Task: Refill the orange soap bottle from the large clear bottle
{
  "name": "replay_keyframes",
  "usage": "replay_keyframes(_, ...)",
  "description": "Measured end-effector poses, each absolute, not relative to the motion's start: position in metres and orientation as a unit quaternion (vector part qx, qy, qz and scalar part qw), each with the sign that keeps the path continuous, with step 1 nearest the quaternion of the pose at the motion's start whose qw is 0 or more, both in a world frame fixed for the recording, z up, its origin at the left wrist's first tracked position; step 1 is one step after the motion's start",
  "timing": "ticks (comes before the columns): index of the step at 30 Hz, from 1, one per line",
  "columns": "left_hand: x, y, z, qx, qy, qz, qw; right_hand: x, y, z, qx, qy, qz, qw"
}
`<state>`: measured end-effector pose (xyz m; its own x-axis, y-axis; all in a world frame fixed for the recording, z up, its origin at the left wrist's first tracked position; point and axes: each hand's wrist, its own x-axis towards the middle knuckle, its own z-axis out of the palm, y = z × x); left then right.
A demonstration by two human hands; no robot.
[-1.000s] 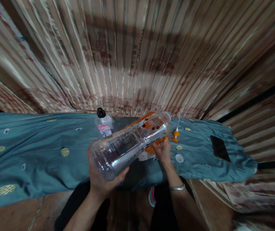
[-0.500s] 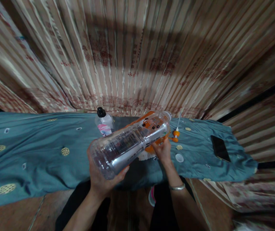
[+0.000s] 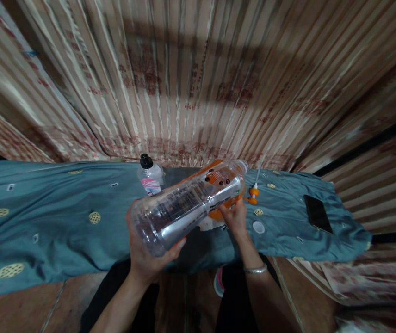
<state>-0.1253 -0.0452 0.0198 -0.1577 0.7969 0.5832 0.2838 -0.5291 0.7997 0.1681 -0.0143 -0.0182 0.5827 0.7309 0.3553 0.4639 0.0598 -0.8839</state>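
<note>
Teal cloth (image 3: 62, 199) before curtain (image 3: 198, 69); left grip (image 3: 145, 264) clamps clear bottle (image 3: 184, 210), right grip (image 3: 235, 218) orange bottle (image 3: 216, 214).

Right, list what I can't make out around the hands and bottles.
All in the head view:
- Left hand: most fingers hidden behind the big bottle.
- Right hand: its grip is partly hidden by the big bottle and the orange thing.
- Orange thing: full shape covered by the big bottle.
- Small bottle: base hidden by the big bottle; label print too small.
- Big bottle: print too blurred to read.
</note>
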Motion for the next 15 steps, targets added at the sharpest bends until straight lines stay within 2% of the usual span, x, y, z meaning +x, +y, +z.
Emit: replay_keyframes(15, -0.1247, -0.0475, 0.025, 0.583, 0.459, 0.617, 0.263, 0.1662, -0.0149, -0.0114, -0.678, -0.421, 0.152, 0.583)
